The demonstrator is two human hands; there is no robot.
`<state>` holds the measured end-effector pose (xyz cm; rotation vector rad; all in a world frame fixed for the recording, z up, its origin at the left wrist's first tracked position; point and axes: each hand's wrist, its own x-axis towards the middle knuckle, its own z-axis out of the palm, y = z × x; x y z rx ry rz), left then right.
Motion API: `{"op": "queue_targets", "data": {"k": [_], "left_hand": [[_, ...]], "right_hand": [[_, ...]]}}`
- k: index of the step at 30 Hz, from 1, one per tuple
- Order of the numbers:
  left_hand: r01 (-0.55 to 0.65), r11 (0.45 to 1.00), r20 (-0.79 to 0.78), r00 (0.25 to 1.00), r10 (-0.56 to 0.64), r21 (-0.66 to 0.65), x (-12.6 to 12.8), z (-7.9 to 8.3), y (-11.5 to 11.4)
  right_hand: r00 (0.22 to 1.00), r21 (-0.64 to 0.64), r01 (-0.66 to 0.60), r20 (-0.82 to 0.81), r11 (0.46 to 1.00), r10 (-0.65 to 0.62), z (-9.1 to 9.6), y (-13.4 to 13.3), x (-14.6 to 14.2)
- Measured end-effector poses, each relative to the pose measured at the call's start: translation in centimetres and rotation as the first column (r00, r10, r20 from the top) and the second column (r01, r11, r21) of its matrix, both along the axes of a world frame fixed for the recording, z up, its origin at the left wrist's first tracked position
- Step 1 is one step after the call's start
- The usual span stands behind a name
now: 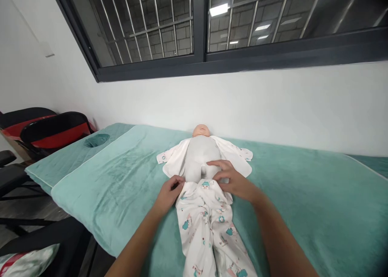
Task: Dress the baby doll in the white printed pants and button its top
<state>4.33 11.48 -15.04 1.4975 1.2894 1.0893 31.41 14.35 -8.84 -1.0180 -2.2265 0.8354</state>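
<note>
A baby doll (202, 150) with a grey cloth body lies on its back, its head toward the wall. An unfastened white baby shirt (174, 160) spreads out on both sides of it. Printed white baby pants (206, 220) cover its lower legs, with the waistband around the thighs. My left hand (169, 194) is closed on the waistband's left side. At the right side, my right hand (232, 180) has its fingers apart, one stretched over the doll's upper thigh and others touching the waistband's edge. Its fingertips are partly hidden by the cloth.
A green plush cover (115, 188) lies over the padded table, which has a face hole (97, 140) at the left. Beyond stand a white wall (287, 107) and a barred window (200, 34). Black and red chairs (57, 131) and a packet (30, 261) are at the left.
</note>
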Motion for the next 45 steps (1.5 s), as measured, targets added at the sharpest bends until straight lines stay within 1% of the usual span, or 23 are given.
{"op": "queue_targets", "data": {"k": [2, 5, 8, 12, 14, 17, 19, 21, 23, 24, 29, 33, 36, 39, 42, 45], "left_hand": [[0.072, 0.997, 0.054, 0.996, -0.070, -0.042, -0.5, 0.3, 0.1], [0.193, 0.980, 0.139, 0.973, -0.185, -0.049, -1.1, 0.6, 0.2], [0.301, 0.952, 0.215, 0.935, -0.284, -0.053, -1.4, 0.7, 0.2], [0.417, 0.901, 0.285, 0.884, -0.370, -0.122, -1.6, 0.6, -0.1], [0.438, 0.892, 0.332, 0.863, -0.381, -0.115, -1.6, 0.5, -0.3], [0.448, 0.886, 0.360, 0.851, -0.383, -0.116, -1.7, 0.3, -0.4], [0.441, 0.881, 0.352, 0.862, -0.364, -0.170, -1.7, 0.2, -0.4], [0.442, 0.869, 0.339, 0.870, -0.357, -0.221, -1.7, 0.2, -0.4], [0.469, 0.850, 0.315, 0.866, -0.388, -0.240, -1.7, 0.5, -0.4], [0.493, 0.834, 0.301, 0.857, -0.418, -0.245, -1.7, 0.7, -0.4], [0.596, 0.746, 0.262, 0.802, -0.537, -0.298, -1.6, 1.7, -0.2], [0.601, 0.719, 0.243, 0.799, -0.550, -0.348, -1.8, 1.4, 0.0], [0.585, 0.722, 0.240, 0.811, -0.534, -0.370, -2.0, 0.7, 0.0], [0.587, 0.747, 0.265, 0.809, -0.525, -0.312, -2.1, 0.3, -0.2], [0.541, 0.818, 0.316, 0.824, -0.470, -0.195, -1.9, 0.3, -0.4], [0.455, 0.885, 0.367, 0.843, -0.393, -0.100, -1.6, 0.5, -0.6]], "right_hand": [[0.998, -0.069, -0.058, 0.021, 0.996, 0.060, 0.2, -0.2, 0.2], [0.991, -0.155, -0.126, 0.023, 0.980, 0.131, 0.6, -0.6, 0.5], [0.982, -0.165, -0.180, 0.030, 0.970, 0.187, 1.1, -0.9, 0.6], [0.973, -0.157, -0.224, 0.023, 0.962, 0.231, 1.5, -1.3, 0.3], [0.974, -0.138, -0.221, 0.011, 0.965, 0.224, 1.6, -1.4, -0.1], [0.986, -0.138, -0.166, -0.005, 0.976, 0.167, 1.8, -1.8, -0.8], [0.986, -0.209, -0.162, -0.005, 0.964, 0.165, 2.0, -2.1, -1.2], [0.977, -0.322, -0.198, 0.011, 0.926, 0.212, 2.2, -2.4, -1.6], [0.966, -0.400, -0.221, 0.035, 0.890, 0.256, 2.4, -2.7, -1.9], [0.963, -0.411, -0.222, 0.047, 0.884, 0.264, 2.5, -2.8, -2.0], [0.962, -0.379, -0.224, 0.060, 0.898, 0.265, 2.4, -3.0, -2.4], [0.960, -0.317, -0.229, 0.084, 0.920, 0.267, 2.0, -3.1, -2.7], [0.961, -0.303, -0.221, 0.097, 0.927, 0.260, 2.0, -3.2, -2.8], [0.957, -0.287, -0.236, 0.099, 0.928, 0.274, 2.0, -3.3, -2.8], [0.960, -0.267, -0.226, 0.101, 0.937, 0.261, 1.9, -3.4, -3.1], [0.973, -0.300, -0.196, 0.057, 0.934, 0.223, 1.7, -3.3, -3.5]]}}
